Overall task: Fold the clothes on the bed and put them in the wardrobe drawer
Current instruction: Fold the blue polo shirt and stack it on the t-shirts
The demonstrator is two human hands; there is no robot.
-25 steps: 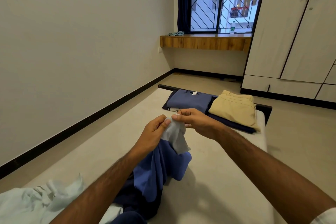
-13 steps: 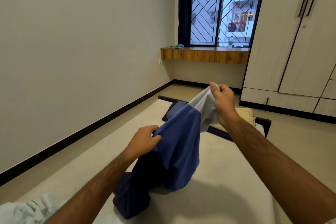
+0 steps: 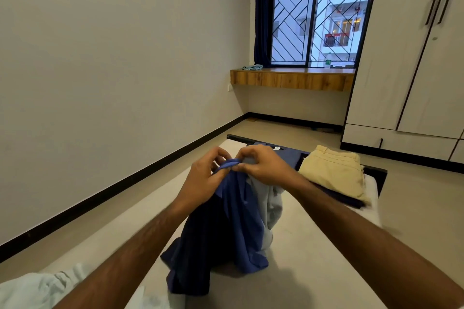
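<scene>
A blue, navy and grey garment [image 3: 233, 223] hangs from both hands over the middle of the bed [image 3: 313, 271], its lower end resting on the mattress. My left hand [image 3: 203, 180] pinches its blue top edge. My right hand [image 3: 263, 165] pinches the same edge right beside it, fingertips almost touching. At the far end of the bed lie folded beige trousers [image 3: 334, 170] on a folded dark blue garment [image 3: 288, 158]. A pale crumpled garment [image 3: 42, 288] lies at the near left corner. The wardrobe [image 3: 414, 57] stands at the right, its bottom drawer [image 3: 396, 139] closed.
A bare wall runs along the left of the bed with a strip of floor between. A wooden shelf [image 3: 291, 78] under the barred window holds a small cloth and a bottle. Floor lies between the bed's far end and the wardrobe.
My right hand, raised and apart half a second ago, has come down to meet my left hand. Both now pinch the garment's top edge together, and the view has tilted up.
</scene>
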